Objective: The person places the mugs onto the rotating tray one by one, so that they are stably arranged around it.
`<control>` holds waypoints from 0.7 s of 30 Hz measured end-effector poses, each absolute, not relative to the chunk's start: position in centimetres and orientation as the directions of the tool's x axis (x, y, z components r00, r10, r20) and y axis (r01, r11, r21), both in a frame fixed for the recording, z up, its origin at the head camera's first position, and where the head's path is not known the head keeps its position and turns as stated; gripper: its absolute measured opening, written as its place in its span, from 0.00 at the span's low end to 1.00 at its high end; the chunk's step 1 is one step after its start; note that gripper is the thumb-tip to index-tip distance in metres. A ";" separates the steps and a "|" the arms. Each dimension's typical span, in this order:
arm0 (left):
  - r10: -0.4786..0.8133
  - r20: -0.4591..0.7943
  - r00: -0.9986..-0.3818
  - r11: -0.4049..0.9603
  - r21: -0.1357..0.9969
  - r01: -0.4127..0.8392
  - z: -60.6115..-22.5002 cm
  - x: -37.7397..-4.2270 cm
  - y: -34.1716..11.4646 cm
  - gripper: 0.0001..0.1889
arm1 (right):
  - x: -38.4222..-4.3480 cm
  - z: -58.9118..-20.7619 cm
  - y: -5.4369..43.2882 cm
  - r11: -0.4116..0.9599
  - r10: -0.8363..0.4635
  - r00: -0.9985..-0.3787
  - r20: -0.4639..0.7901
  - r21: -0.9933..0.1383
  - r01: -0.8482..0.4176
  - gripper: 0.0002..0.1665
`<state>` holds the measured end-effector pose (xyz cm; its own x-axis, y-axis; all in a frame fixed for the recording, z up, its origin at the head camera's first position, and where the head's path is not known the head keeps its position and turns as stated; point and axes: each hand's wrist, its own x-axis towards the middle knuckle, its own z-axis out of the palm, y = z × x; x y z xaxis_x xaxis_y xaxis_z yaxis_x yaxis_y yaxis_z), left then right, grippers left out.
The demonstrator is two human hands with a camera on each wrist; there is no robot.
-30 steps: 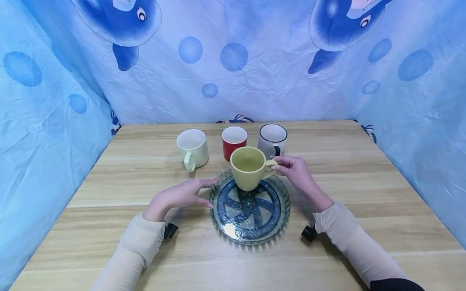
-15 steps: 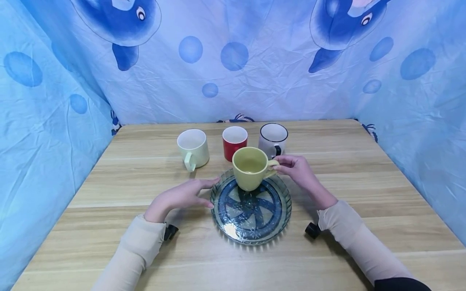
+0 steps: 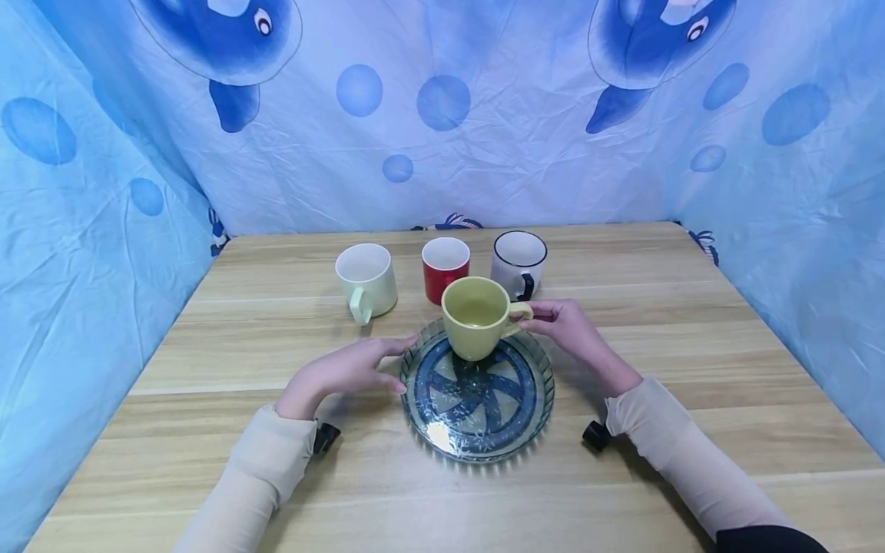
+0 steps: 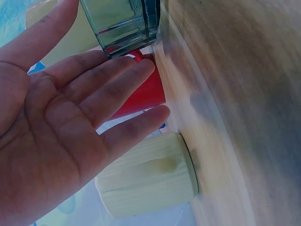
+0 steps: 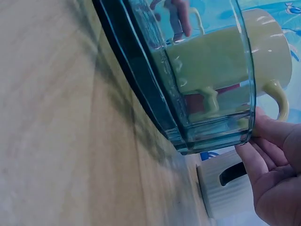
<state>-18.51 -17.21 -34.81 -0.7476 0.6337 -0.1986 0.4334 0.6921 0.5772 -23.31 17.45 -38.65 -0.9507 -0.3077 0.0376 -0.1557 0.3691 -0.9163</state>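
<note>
A yellow mug (image 3: 473, 321) stands upright on a round glass plate (image 3: 418, 430) with a blue pattern. Beside its handle is my right hand (image 3: 570, 330), thumb and fingers parted around the handle's lower end; in the right wrist view the right hand (image 5: 280, 165) is close to the glass rim. My left hand (image 3: 346, 372) lies at the plate's left edge, with fingers reaching along the rim. The left wrist view shows the left hand (image 4: 61, 113) with its palm turned to the camera and its fingers spread, gripping nothing.
Behind the plate stand a pale green mug (image 3: 369, 284) at left, a red mug (image 3: 445, 283) in the middle and a white mug (image 3: 515, 269) with a black rim and handle at right. A blue patterned curtain (image 3: 442, 177) hangs behind the wooden table (image 3: 207, 369).
My right fingers have shifted slightly down and back from the yellow mug's handle, which now shows more fully. The mug stays on the plate, and my left hand keeps its place.
</note>
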 end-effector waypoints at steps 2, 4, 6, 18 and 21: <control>0.632 -0.200 -0.748 0.692 0.581 0.429 -34.8 -18.5 -17.2 0.42 | -23.4 -38.7 17.4 0.379 -0.300 -0.953 0.044 -0.911 -0.161 0.20; 0.630 -0.201 -0.750 0.692 0.583 0.426 -34.8 -18.6 -17.3 0.42 | -23.4 -38.7 17.4 0.379 -0.290 -0.956 0.054 -0.910 -0.166 0.20; 0.629 -0.201 -0.751 0.692 0.586 0.422 -34.9 -18.6 -17.3 0.42 | -23.3 -38.8 17.3 0.369 -0.271 -0.960 0.069 -0.914 -0.169 0.20; 0.624 -0.203 -0.754 0.692 0.592 0.413 -35.0 -18.6 -17.3 0.41 | -23.2 -39.3 17.3 0.324 -0.219 -0.972 0.080 -0.934 -0.150 0.20; 0.632 -0.200 -0.749 0.689 0.588 0.424 -34.9 -18.6 -17.3 0.41 | -23.4 -39.2 17.3 0.331 -0.224 -0.972 0.066 -0.933 -0.140 0.20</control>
<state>-18.60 -17.31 -34.94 -0.7486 0.6320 -0.2003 0.4239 0.6886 0.5884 -23.36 17.32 -39.21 -0.9723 -0.2241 0.0663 -0.1399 0.3310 -0.9332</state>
